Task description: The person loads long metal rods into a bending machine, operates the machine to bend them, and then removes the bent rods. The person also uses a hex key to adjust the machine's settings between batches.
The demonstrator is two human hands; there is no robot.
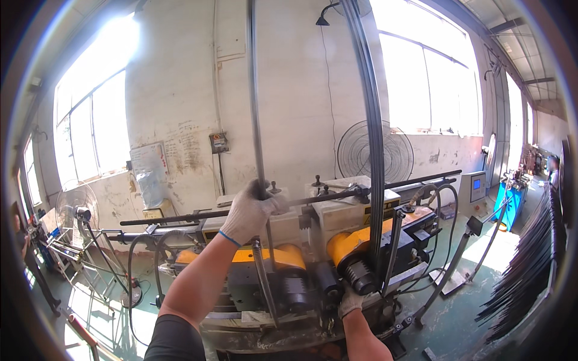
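Note:
My left hand (251, 212), in a white knit glove with a blue cuff edge, is closed round a long thin upright metal rod (255, 90). The rod rises past the top of the view. Below the hand it runs down in front of a machine with orange covers (356, 242). My right hand (351, 299), also gloved, is low on the machine beside a black ribbed cylinder (360, 277); its fingers are mostly hidden. A bundle of long dark rods (372, 108) stands upright just right of the middle. A dark horizontal bar (174, 219) crosses above the machine.
A large round fan (374, 150) stands by the wall, another (79, 210) at left. A control box with a screen (477, 185) and a blue machine (512, 203) are to the right. Many dark rods (524, 271) lean on a rack at far right. Hoses (442, 240) loop beside the machine.

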